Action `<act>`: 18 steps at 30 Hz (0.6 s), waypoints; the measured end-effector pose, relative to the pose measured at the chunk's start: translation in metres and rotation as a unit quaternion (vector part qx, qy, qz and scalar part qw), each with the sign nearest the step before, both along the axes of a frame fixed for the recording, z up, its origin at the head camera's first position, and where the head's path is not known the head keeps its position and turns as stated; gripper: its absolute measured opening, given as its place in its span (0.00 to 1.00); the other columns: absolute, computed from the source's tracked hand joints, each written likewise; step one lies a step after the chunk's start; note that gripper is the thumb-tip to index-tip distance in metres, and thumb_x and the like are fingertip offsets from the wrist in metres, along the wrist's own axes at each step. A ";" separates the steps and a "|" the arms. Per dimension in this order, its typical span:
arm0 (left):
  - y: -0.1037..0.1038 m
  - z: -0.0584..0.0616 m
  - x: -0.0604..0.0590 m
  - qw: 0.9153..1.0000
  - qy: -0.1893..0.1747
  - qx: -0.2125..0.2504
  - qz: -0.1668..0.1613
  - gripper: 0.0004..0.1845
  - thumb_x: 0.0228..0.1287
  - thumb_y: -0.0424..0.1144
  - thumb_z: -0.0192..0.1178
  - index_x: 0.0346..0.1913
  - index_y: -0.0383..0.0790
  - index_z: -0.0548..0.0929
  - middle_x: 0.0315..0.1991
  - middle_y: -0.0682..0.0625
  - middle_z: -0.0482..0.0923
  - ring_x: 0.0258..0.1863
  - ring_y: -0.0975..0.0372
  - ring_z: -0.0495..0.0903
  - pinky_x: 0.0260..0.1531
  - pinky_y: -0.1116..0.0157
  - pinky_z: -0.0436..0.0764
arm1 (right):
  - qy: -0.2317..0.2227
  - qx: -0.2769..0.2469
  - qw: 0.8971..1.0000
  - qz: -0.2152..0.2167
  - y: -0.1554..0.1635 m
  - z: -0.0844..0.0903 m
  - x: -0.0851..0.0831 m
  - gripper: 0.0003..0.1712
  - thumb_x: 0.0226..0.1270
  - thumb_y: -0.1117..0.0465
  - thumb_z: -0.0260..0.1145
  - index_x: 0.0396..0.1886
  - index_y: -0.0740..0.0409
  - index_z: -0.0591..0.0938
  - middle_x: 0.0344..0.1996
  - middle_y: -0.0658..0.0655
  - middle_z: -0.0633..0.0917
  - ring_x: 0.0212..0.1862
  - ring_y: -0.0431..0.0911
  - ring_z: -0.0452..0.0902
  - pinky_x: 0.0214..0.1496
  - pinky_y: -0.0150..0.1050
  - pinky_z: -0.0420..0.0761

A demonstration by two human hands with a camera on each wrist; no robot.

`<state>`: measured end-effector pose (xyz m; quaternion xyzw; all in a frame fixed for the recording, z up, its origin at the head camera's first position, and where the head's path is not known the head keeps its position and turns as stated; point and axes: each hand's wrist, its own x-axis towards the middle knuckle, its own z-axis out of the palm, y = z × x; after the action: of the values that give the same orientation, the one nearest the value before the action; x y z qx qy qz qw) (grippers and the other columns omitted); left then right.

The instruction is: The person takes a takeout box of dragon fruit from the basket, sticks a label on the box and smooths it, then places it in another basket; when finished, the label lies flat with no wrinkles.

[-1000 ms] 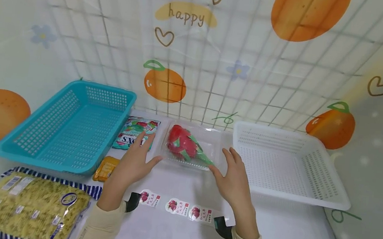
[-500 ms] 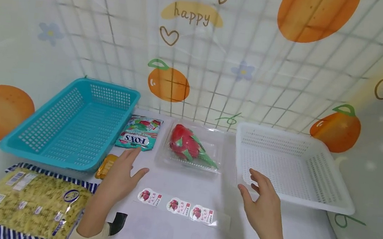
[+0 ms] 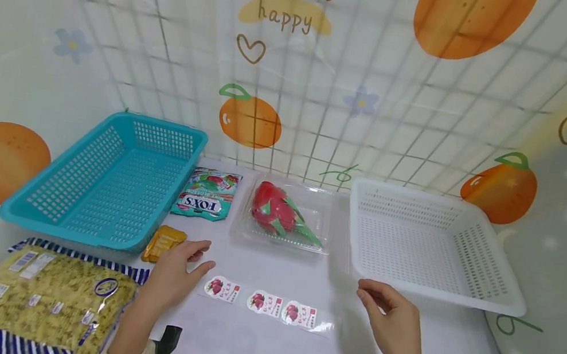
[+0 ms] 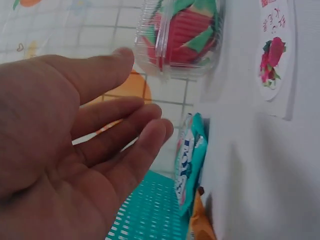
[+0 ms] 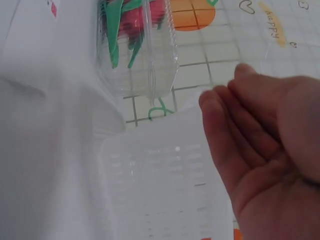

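Note:
A red dragon fruit (image 3: 274,208) with green tips lies inside a clear plastic clamshell box (image 3: 318,215) at the middle back of the table. In front of it lies a strip of stickers (image 3: 264,303) printed with dragon fruits. My left hand (image 3: 173,275) hovers left of the strip, close to a small orange packet (image 3: 163,243), its fingers loosely bent and holding nothing. To the right of the strip is my right hand (image 3: 393,321), near the white basket's front edge. The right wrist view shows its fingers (image 5: 225,135) relaxed, with nothing between them and the thumb.
A teal basket (image 3: 15,212) stands at the left and a white basket (image 3: 437,298) at the right. Beside the teal one lies a Fox's candy bag (image 3: 206,193). A large yellow-green bag (image 3: 44,305) with striped ends occupies the front left. A grid wall rises behind.
Both hands have drawn back from beside the clamshell box toward the front of the table and moved farther apart. The box has stayed in its place.

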<state>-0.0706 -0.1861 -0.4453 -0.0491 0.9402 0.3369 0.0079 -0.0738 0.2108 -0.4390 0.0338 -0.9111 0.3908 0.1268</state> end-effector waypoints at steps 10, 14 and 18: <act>-0.001 -0.017 -0.002 0.999 -0.031 0.005 -0.004 0.26 0.67 0.44 0.69 0.66 0.43 0.80 0.55 0.47 0.84 0.51 0.58 0.81 0.57 0.52 0.84 | -0.113 -0.029 0.992 0.043 0.010 -0.019 -0.004 0.09 0.65 0.57 0.74 0.44 0.50 0.91 0.39 0.48 0.92 0.40 0.33 0.88 0.44 0.25 0.84; 0.000 -0.026 -0.005 0.999 -0.039 -0.010 -0.012 0.28 0.66 0.46 0.70 0.67 0.42 0.79 0.53 0.48 0.84 0.48 0.59 0.79 0.57 0.52 0.84 | -0.138 -0.027 0.989 0.051 0.012 -0.024 -0.007 0.11 0.62 0.60 0.76 0.45 0.52 0.90 0.39 0.48 0.92 0.41 0.36 0.89 0.45 0.26 0.85; 0.003 -0.031 -0.006 0.998 -0.061 -0.025 -0.017 0.31 0.64 0.48 0.71 0.67 0.41 0.78 0.53 0.47 0.82 0.46 0.59 0.77 0.56 0.52 0.84 | -0.170 -0.001 0.984 0.054 0.012 -0.027 -0.008 0.15 0.59 0.56 0.78 0.47 0.50 0.90 0.41 0.48 0.92 0.42 0.39 0.89 0.45 0.28 0.85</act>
<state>-0.0768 -0.1832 -0.4762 -0.0534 0.9467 0.3098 0.0695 -0.0821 0.2228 -0.4663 0.0159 -0.9160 0.3976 -0.0511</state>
